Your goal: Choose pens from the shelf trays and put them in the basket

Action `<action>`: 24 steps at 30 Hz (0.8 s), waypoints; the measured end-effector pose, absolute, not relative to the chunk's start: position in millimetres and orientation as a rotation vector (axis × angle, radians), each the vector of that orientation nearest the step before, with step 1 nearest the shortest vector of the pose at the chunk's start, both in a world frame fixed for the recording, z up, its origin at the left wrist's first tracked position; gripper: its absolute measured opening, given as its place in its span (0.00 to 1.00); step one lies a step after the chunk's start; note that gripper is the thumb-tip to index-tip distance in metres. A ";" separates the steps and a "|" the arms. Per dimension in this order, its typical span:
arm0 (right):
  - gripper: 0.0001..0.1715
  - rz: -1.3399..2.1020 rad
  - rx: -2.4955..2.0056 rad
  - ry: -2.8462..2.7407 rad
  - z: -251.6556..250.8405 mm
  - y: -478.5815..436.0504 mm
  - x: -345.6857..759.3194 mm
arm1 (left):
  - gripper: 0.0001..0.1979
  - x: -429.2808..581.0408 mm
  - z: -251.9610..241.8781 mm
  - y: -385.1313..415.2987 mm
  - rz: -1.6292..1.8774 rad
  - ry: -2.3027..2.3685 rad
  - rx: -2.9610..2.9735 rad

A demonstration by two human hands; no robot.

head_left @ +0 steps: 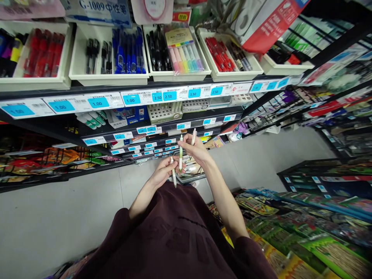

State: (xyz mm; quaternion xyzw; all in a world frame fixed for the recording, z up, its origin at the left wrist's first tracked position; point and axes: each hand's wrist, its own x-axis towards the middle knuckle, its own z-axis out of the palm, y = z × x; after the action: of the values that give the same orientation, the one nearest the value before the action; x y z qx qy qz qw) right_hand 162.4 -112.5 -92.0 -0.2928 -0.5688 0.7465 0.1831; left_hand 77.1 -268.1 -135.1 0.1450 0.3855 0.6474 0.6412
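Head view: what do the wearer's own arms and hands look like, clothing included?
The left hand and right hand are ungloved, with no watch or bracelet visible. The forearms are bare. The short sleeves are dark maroon, part of a top whose front bears darker shapes, too dim to read.

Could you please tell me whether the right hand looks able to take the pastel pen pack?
Probably not without putting something down: the right hand holds a green-and-white pen and a pale pen, though nothing seems to cover the front of the pastel pen pack.
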 end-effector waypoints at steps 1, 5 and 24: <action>0.24 2.104 -0.828 -1.602 -92.8 -112.4 162.3 | 0.18 77.1 -135.5 -268.0 1.477 0.881 0.329; 0.25 2.139 -0.825 -1.584 -93.0 -112.2 161.5 | 0.19 76.0 -136.6 -267.5 1.471 0.902 0.340; 0.25 2.060 -0.778 -1.715 -98.8 -107.9 153.8 | 0.18 69.3 -134.9 -264.9 1.480 0.972 0.343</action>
State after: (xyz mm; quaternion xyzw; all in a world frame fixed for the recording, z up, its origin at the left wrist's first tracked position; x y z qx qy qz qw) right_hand 153.8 -107.9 -98.8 -0.2746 -0.6049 0.7268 0.1743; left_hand 69.3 -264.9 -134.9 0.1493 0.4228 0.6436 0.6202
